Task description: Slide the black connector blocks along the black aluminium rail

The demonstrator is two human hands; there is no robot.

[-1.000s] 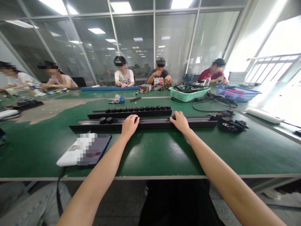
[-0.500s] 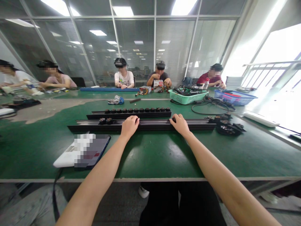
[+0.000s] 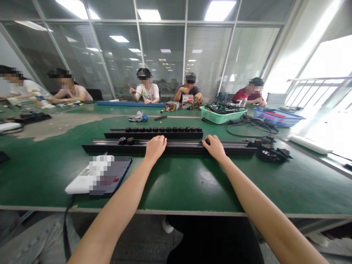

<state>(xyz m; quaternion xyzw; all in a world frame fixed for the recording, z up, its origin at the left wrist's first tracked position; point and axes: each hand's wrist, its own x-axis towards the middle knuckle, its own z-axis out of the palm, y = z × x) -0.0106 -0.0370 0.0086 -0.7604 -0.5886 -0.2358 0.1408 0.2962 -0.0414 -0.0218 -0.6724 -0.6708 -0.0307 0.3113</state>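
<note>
A long black rail [image 3: 184, 148] lies across the green table, with two small black parts [image 3: 126, 140] seated near its left end. My left hand [image 3: 156, 147] is closed over the middle of this rail; whatever its fingers hold is hidden. Farther right, my right hand [image 3: 215, 147] pinches a small black part [image 3: 207, 141] at the rail's channel. Behind it lies a second black rail [image 3: 154, 135] carrying a row of several black parts [image 3: 162, 129]. Several more black parts [image 3: 272, 153] are piled at the right end of the front rail.
A white device and a dark phone [image 3: 118, 176] lie at the front left. Behind the rails are a grey-blue cloth [image 3: 138, 117], a green basket of cables [image 3: 223, 115] and a blue basket [image 3: 280, 117]. Several people sit along the far side.
The whole view has shifted slightly, so the table things appear a little farther right. Both hands keep their places on the rail. Across the table, one person has raised a hand.
</note>
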